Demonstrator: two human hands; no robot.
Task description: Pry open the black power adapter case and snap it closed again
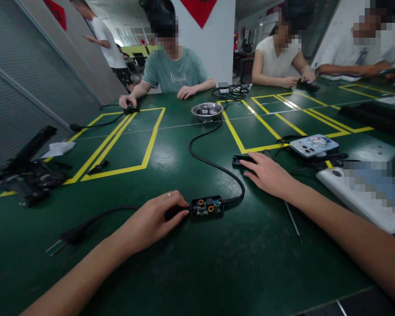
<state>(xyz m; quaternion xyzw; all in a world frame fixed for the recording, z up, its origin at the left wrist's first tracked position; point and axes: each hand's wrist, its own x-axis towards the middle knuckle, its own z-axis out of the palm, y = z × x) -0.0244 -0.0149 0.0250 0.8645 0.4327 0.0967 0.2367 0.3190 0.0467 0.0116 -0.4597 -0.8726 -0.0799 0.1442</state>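
An opened black power adapter (206,206) lies on the green table (197,263), its circuit board with orange coils showing. My left hand (154,219) rests at the adapter's left end, fingers curled round the cable stub there. A black cable runs left to a two-pin plug (70,237), and another cable (213,164) curves away from its right end. My right hand (268,173) lies flat with fingers stretched, fingertips on a flat black cover piece (242,160).
A thin screwdriver (292,221) lies by my right forearm. A metal bowl (207,110) stands mid-table. A phone (312,145) and a white device lie at right. Black parts pile (29,177) at left. Several people sit across the table.
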